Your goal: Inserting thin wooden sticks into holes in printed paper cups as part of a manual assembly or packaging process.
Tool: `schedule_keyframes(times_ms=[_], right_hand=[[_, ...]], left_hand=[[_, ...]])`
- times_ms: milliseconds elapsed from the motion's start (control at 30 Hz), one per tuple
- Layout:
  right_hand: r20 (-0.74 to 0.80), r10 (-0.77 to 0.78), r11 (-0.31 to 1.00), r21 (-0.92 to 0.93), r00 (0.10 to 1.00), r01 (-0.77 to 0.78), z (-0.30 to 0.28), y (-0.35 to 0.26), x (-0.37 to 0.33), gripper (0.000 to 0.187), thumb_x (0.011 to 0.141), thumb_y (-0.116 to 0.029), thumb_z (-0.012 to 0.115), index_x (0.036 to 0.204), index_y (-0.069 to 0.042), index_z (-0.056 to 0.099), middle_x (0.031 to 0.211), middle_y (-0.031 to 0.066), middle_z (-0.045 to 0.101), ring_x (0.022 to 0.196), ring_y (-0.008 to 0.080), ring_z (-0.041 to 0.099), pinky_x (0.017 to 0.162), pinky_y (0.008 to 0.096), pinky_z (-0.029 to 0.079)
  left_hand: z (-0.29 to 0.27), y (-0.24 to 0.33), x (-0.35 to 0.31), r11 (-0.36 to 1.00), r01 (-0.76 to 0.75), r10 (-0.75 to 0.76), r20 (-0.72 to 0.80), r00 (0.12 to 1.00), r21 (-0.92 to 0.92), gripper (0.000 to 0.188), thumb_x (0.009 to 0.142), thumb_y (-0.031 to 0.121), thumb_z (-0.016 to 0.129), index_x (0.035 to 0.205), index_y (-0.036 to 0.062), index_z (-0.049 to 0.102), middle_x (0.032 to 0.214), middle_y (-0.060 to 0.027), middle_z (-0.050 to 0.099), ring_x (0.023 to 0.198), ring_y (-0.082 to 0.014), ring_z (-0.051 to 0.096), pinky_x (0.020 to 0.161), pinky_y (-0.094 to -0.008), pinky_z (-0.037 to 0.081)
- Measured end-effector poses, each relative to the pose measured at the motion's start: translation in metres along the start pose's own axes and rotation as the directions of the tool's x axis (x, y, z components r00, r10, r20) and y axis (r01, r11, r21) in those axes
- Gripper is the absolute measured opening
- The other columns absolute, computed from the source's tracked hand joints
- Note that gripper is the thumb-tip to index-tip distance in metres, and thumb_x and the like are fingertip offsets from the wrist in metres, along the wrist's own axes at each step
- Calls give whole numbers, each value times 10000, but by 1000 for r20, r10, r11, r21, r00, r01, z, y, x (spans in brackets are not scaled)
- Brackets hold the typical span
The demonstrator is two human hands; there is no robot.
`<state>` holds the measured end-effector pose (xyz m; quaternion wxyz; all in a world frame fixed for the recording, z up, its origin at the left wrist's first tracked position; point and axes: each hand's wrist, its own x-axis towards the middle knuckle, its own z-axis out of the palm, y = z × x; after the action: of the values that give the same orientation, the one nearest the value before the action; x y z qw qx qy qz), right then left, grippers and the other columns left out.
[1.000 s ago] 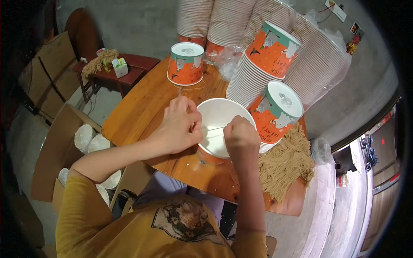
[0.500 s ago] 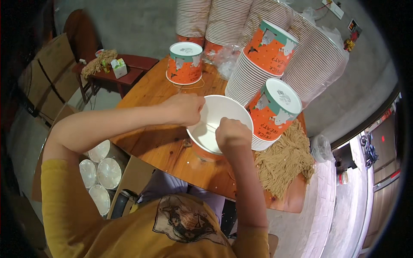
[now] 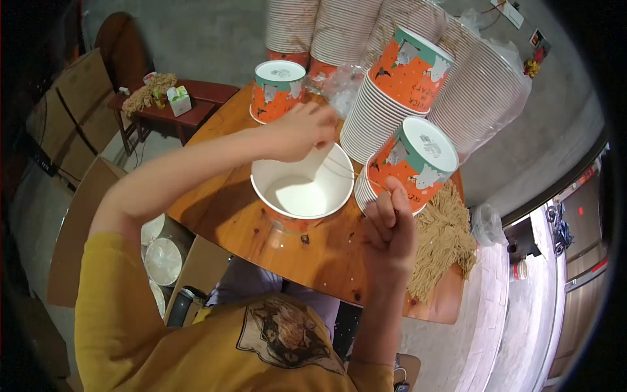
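A paper bucket point(image 3: 269, 184), white inside and orange outside, stands upright on the wooden table in front of me. A thin tan cord point(image 3: 345, 169) runs over its right rim between my two hands. My left hand point(image 3: 302, 134) is above the far rim, fingers closed on the cord near the bucket wall; its fingertips are slightly blurred. To the right of the bucket, my right hand point(image 3: 390, 222) is raised with thumb and forefinger pinching the cord. How the cord meets the bucket is hidden behind my left hand.
Upside-down orange buckets top nested stacks point(image 3: 410, 176) at right; another bucket point(image 3: 279, 88) stands far left. Tall bucket stacks point(image 3: 343, 32) line the back. Tan cords lie in a bundle point(image 3: 444, 238) on the right. An open carton point(image 3: 202, 274) of round-topped containers is at lower left.
Both hands have come up out of the bucket, the right one moving to the right. The bucket has shifted left, and the cord now shows stretched between my hands.
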<state>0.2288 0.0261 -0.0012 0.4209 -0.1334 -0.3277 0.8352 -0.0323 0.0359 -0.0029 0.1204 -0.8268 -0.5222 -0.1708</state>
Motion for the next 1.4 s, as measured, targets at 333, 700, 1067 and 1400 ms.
schedule_keyframes(times_ms=[333,700,1067,1400], right_hand=[[19,-92,973,215,996,85,33,16,-13,266,1015,-127,447,1251,-9,478,629,-42,344,487,22,281,382,165,237],[-87,-259,964,-83,962,252,-32,33,-8,268,998,-146,485,1233,-17,498,689,-21,415,552,58,347,437,208,336],[89,-425,225,-954,901,200,-47,46,-29,262,922,-46,566,1183,-68,563,952,55,625,803,114,599,643,233,480],[384,-153,148,-902,910,405,-12,65,-52,211,848,-43,669,1052,-43,613,937,129,636,829,292,651,688,355,526]], left_hand=[[-25,177,-62,-160,266,-388,308,869,-951,596,939,41,582,1433,57,249,1002,-51,559,839,-67,537,713,-249,469],[-6,159,-116,10,521,-440,464,769,-854,136,990,126,523,1057,9,541,909,-72,649,843,-135,628,751,-282,522],[-17,158,-110,387,556,-490,347,800,-736,143,977,68,486,1111,30,450,863,-112,623,772,-241,648,700,-346,528],[-26,154,-102,545,469,-431,248,868,-695,214,959,45,496,1140,51,382,828,-143,592,747,-333,628,636,-399,488]])
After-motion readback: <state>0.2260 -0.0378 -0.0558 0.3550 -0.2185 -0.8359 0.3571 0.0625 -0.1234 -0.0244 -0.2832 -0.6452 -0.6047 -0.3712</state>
